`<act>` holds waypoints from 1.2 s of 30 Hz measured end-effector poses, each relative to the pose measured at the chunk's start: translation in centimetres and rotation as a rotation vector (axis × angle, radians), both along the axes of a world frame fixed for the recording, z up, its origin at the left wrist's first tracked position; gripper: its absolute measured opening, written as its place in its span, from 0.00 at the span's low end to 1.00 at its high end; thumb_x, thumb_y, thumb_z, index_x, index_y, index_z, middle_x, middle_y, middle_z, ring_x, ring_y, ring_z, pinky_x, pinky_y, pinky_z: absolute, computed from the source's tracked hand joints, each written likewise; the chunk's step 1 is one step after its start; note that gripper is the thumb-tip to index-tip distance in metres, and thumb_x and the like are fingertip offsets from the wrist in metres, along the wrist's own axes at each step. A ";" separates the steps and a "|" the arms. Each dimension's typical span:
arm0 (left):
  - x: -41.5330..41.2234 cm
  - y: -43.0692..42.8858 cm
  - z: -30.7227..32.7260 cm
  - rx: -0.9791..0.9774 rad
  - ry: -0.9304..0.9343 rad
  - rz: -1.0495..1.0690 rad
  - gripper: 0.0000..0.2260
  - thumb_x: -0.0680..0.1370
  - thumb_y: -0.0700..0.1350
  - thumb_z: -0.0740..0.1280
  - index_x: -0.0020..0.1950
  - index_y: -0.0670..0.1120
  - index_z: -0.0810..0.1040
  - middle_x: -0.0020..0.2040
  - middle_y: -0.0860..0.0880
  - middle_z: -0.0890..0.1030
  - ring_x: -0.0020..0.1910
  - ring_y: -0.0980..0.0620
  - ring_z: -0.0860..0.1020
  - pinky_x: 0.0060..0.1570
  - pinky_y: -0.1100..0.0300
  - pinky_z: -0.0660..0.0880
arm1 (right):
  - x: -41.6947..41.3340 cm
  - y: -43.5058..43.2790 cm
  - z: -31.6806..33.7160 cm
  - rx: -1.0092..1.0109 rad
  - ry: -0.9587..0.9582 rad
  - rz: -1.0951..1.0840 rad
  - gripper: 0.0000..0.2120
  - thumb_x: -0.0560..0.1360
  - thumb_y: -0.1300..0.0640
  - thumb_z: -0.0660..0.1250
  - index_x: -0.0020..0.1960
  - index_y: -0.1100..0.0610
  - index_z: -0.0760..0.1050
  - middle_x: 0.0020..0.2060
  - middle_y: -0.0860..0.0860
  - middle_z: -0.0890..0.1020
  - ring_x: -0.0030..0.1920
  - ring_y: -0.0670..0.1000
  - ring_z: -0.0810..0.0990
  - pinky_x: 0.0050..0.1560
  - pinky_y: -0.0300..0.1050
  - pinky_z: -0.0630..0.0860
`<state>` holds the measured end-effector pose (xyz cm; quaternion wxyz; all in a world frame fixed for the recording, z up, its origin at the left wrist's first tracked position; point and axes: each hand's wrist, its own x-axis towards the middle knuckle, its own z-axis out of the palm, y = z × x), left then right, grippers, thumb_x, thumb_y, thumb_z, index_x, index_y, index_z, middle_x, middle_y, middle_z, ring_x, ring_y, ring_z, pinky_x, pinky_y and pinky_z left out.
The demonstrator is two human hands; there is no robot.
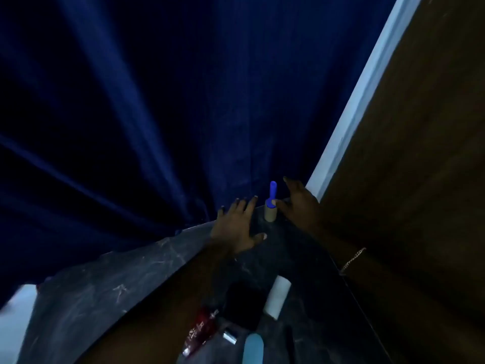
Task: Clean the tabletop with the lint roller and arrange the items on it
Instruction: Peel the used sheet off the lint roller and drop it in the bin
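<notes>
A lint roller with a blue handle and a tan roll stands upright at the far corner of the dark marble tabletop, against the blue curtain. My right hand is just right of it with fingers spread; the thumb touches the base of the handle, without a closed grip. My left hand lies flat on the tabletop just left of the roller, fingers apart, holding nothing. Nearer me lie a white roll, a black flat item, a red bottle, a small silver piece and a light blue oblong item.
A deep blue curtain hangs behind the table's far edge. On the right stand a pale wall strip and a brown wooden panel. A chain bracelet is on my right wrist. The scene is dim.
</notes>
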<state>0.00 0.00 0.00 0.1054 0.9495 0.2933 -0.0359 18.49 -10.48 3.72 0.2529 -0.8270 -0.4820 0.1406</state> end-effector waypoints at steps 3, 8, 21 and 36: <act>3.0 1.0 -2.4 -0.114 -0.012 0.083 0.49 0.73 0.73 0.63 0.84 0.53 0.42 0.83 0.46 0.60 0.81 0.43 0.60 0.75 0.34 0.61 | 1.4 2.1 -1.9 0.022 0.095 -0.044 0.35 0.77 0.47 0.69 0.78 0.56 0.60 0.72 0.56 0.72 0.69 0.57 0.74 0.66 0.51 0.71; 7.2 2.6 -5.7 -0.310 -0.115 0.218 0.44 0.74 0.63 0.73 0.81 0.45 0.57 0.75 0.43 0.69 0.73 0.41 0.70 0.69 0.39 0.72 | 3.3 5.3 -4.2 0.050 0.167 -0.034 0.30 0.76 0.48 0.70 0.75 0.54 0.67 0.64 0.55 0.80 0.62 0.55 0.79 0.61 0.44 0.73; 9.4 1.4 -7.4 -0.677 -0.491 0.302 0.14 0.77 0.45 0.75 0.58 0.49 0.75 0.54 0.49 0.83 0.52 0.50 0.81 0.51 0.53 0.76 | 4.4 3.4 -5.3 0.157 0.270 -0.049 0.13 0.75 0.54 0.72 0.59 0.52 0.78 0.44 0.47 0.83 0.43 0.43 0.82 0.46 0.32 0.77; -4.7 -6.7 0.9 -0.345 -0.559 0.026 0.22 0.73 0.39 0.76 0.66 0.48 0.81 0.58 0.48 0.79 0.57 0.51 0.78 0.59 0.54 0.76 | -4.6 -10.9 3.5 0.035 0.352 0.052 0.10 0.71 0.61 0.75 0.45 0.46 0.82 0.40 0.41 0.85 0.43 0.39 0.83 0.47 0.36 0.78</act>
